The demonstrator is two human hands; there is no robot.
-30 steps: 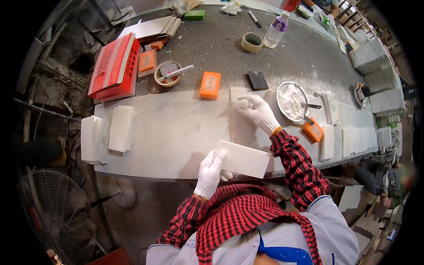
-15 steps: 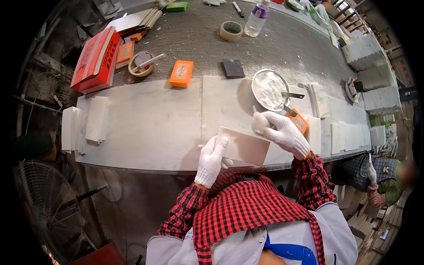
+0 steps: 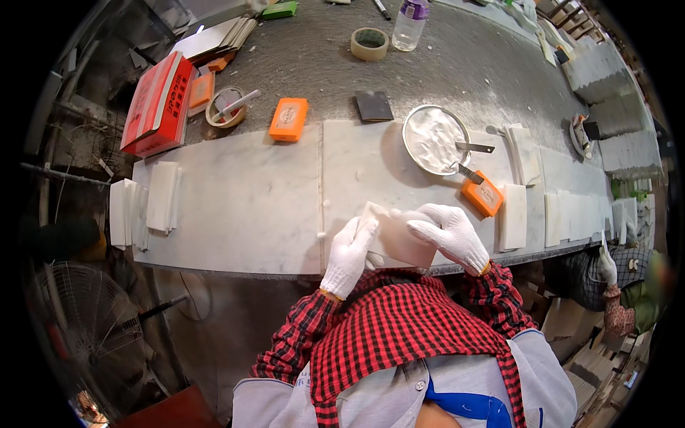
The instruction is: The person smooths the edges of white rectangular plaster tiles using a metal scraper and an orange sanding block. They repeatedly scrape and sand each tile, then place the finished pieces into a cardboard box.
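Note:
My left hand (image 3: 347, 258), in a white knit glove, grips the left end of a thin, pale rectangular tile (image 3: 414, 247), thumb on its upper face. The tile is held tilted at the near edge of the marble work surface. My right hand (image 3: 455, 237), gloved alike, reaches over the tile's right part with its fingers pinched. A whitish blur lies at its fingertips; what they hold cannot be made out. Beyond that hand, a round metal bowl (image 3: 435, 135) contains white paste. One flat-bladed scraper (image 3: 475, 148) leans in the bowl, another (image 3: 469, 173) lies at its rim.
Orange boxes (image 3: 482, 194) (image 3: 288, 120), a black square pad (image 3: 374, 106), tape rolls (image 3: 369, 44) and a bottle (image 3: 410, 26) stand around. White strips (image 3: 163, 196) are stacked left, more (image 3: 513, 217) right. A red carton (image 3: 158, 105) stands far left. Another person (image 3: 622, 278) is at right.
My right hand has moved down and left, from beside the bowl to over the tile. My left hand keeps its grip on the tile. The view has shifted slightly.

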